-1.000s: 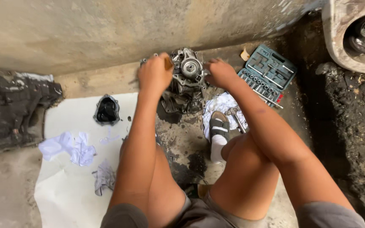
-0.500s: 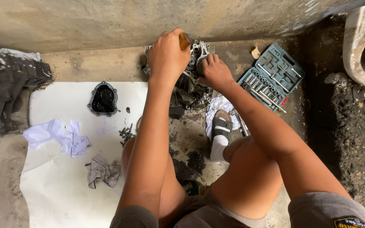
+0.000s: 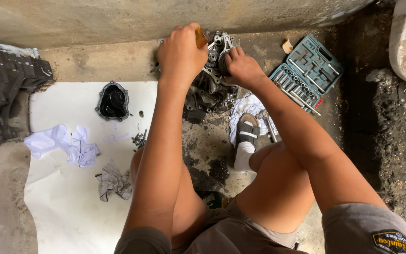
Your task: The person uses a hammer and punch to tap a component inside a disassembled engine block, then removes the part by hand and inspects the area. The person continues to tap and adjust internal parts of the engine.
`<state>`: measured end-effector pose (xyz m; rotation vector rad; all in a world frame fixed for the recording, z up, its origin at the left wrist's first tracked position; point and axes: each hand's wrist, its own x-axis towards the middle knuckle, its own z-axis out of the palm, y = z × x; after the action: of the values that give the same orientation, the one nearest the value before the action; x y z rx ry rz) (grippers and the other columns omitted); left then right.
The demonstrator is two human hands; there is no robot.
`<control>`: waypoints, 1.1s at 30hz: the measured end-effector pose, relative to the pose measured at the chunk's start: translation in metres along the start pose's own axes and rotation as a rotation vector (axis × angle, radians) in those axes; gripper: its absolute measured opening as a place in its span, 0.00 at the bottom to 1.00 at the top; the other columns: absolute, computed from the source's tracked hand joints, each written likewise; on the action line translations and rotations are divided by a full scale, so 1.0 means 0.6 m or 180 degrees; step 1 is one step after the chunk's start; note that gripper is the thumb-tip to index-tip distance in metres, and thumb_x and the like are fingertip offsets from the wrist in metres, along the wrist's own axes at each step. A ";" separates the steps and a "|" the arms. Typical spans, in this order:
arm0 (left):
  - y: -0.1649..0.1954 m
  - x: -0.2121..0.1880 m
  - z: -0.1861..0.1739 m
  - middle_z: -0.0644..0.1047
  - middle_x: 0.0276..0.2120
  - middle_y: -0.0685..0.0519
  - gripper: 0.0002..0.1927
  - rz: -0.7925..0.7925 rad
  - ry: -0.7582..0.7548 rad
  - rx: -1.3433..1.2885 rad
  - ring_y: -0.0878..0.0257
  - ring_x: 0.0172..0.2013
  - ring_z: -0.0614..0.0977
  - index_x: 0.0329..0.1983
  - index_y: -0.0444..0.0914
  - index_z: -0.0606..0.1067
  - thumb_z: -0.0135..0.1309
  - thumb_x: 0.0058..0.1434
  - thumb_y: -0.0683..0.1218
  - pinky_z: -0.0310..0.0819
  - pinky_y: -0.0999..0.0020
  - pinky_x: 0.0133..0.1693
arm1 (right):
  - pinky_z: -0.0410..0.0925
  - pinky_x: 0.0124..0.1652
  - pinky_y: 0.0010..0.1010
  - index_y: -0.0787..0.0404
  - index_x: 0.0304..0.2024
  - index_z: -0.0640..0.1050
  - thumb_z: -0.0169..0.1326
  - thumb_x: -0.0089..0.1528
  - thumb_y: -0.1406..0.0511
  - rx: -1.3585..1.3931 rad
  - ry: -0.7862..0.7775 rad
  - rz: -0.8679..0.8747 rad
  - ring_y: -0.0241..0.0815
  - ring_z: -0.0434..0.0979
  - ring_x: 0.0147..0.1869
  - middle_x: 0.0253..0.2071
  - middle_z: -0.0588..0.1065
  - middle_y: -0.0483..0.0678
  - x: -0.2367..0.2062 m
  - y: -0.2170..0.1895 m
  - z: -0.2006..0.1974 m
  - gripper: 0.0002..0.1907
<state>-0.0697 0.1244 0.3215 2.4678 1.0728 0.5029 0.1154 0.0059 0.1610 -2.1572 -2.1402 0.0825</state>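
Amber plastic shows at the top of the left hand (image 3: pixel 180 52): it is clenched around a tool with an amber handle (image 3: pixel 201 37), most likely a screwdriver, though the shaft and tip are hidden behind the fist. That tool points into the grey cast-metal engine part (image 3: pixel 212 80), a greasy housing with small gears showing, which sits on the concrete floor (image 3: pixel 99 66) right against the wall, just past the knees.

Right hand (image 3: pixel 241 68) is curled tight over the upper right side of the housing, fingers wrapped on a dark round part, bracing it.

For this step, I'd say the grip matters most: the right hand should pin the casting so it cannot rock, while the left keeps the tool in line with whatever it bears on, pressing steadily rather than jabbing, since oily metal invites a slip toward the bracing fingers.

Around them in this 1 head view: an open teal socket set (image 3: pixel 306 70) lies just right of the housing, a black cover (image 3: pixel 113 101) rests on the white paper sheet (image 3: pixel 62 202) to the left, with crumpled rags (image 3: pixel 62 146) and a few small loose parts (image 3: pixel 139 139) nearby
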 end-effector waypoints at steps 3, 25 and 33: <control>0.000 -0.003 0.000 0.81 0.41 0.45 0.16 -0.0018 -0.0057 -0.0011 0.44 0.41 0.84 0.47 0.41 0.80 0.64 0.54 0.47 0.78 0.50 0.40 | 0.72 0.51 0.42 0.72 0.49 0.73 0.70 0.49 0.56 -0.0051 -0.0044 0.0028 0.58 0.69 0.59 0.50 0.70 0.60 0.004 -0.004 -0.003 0.35; 0.030 0.003 -0.035 0.81 0.40 0.47 0.14 -0.0192 -0.0449 -0.0155 0.48 0.40 0.85 0.46 0.43 0.78 0.62 0.57 0.48 0.79 0.53 0.39 | 0.72 0.48 0.46 0.67 0.41 0.79 0.65 0.52 0.44 0.1334 -0.0292 0.2974 0.60 0.80 0.51 0.45 0.79 0.63 0.141 0.015 -0.009 0.33; 0.028 0.004 -0.041 0.82 0.39 0.46 0.14 -0.0067 -0.0221 -0.0213 0.46 0.40 0.85 0.45 0.42 0.78 0.63 0.56 0.48 0.79 0.51 0.39 | 0.72 0.51 0.45 0.69 0.40 0.81 0.65 0.55 0.50 0.1472 -0.0255 0.2840 0.59 0.81 0.52 0.46 0.80 0.64 0.132 0.022 -0.002 0.27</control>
<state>-0.0697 0.1210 0.3513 2.3954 1.0364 0.4363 0.1294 0.0848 0.1637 -2.5923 -0.8803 0.6515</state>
